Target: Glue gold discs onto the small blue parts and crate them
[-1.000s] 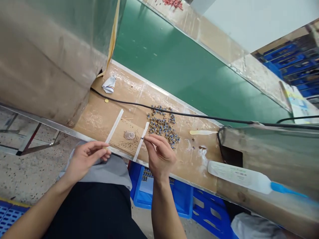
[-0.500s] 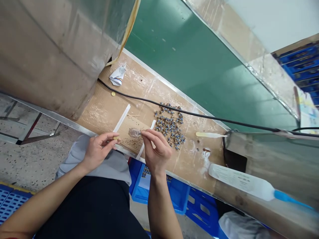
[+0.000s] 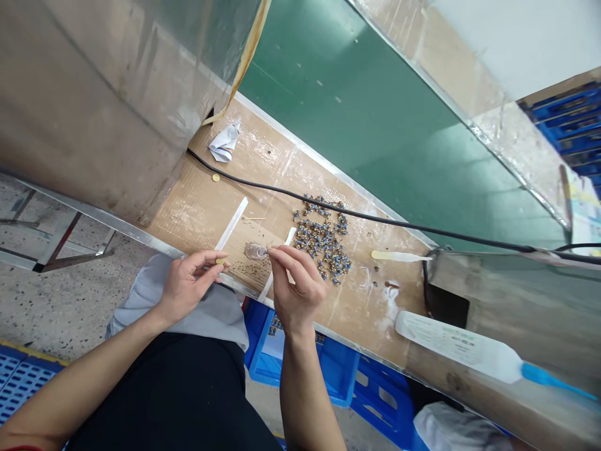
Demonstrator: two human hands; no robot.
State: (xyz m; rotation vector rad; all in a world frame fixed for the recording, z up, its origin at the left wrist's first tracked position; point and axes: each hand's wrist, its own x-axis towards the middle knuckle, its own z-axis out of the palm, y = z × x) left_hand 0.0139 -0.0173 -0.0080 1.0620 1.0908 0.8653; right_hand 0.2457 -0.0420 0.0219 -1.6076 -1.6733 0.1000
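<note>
My left hand (image 3: pixel 190 282) is closed in a pinch at the front edge of the workbench, with a small yellow piece (image 3: pixel 220 260) between thumb and fingertips. My right hand (image 3: pixel 298 285) is also pinched, just above the bench. What its fingertips grip is too small to make out. Right by those fingertips is a small clear plastic piece (image 3: pixel 256 251) with a round outline. Tiny dark bits (image 3: pixel 248 270) lie scattered on the board between the hands. Beyond my right hand spreads a pile of small blue and brass-coloured parts (image 3: pixel 322 241).
A black cable (image 3: pixel 263 185) crosses the bench behind the parts. White strips (image 3: pixel 232 222), a thin stick (image 3: pixel 254 218), a yellow disc (image 3: pixel 216 178) and a crumpled wrapper (image 3: pixel 225 143) lie leftward. A white bottle with blue nozzle (image 3: pixel 460 344) lies right. Below sits a blue bin (image 3: pixel 347 376).
The view has shifted slightly, so the scene sits a little further right. Both hands keep nearly the same pose and place.
</note>
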